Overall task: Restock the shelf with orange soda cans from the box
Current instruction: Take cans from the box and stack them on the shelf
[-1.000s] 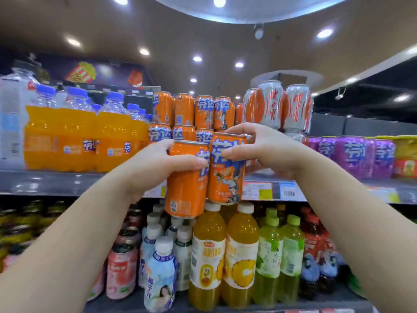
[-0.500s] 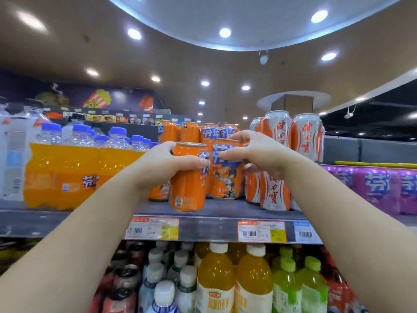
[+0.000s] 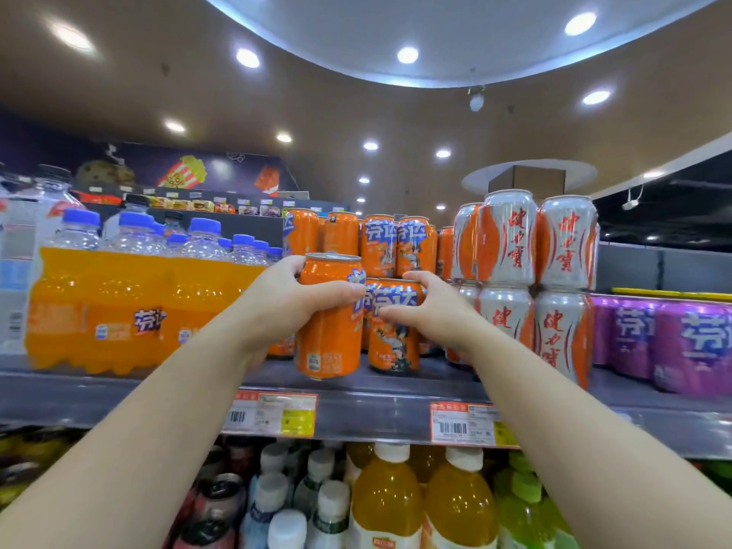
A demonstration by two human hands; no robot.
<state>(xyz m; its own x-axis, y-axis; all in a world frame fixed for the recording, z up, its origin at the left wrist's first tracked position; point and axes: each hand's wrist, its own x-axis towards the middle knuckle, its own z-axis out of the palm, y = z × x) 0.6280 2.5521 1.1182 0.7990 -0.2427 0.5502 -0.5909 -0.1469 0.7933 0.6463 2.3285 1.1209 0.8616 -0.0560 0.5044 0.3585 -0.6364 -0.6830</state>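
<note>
My left hand (image 3: 285,307) grips an orange soda can (image 3: 330,338) whose base sits at the front of the grey shelf (image 3: 376,406). Just to its right, my right hand (image 3: 427,311) wraps a second orange can (image 3: 396,346) that stands a little deeper on the shelf. Behind both, more orange soda cans (image 3: 380,243) are stacked two high in a row. The box is not in view.
Orange soda bottles with blue caps (image 3: 130,295) fill the shelf to the left. Silver-and-orange cans (image 3: 530,271) are stacked to the right, then purple cans (image 3: 665,338). Price tags (image 3: 277,414) hang on the shelf edge. Juice bottles (image 3: 388,497) stand on the shelf below.
Both hands have carried the two cans up from below shelf level and forward onto the shelf. The right can has gone in deeper than the left one.
</note>
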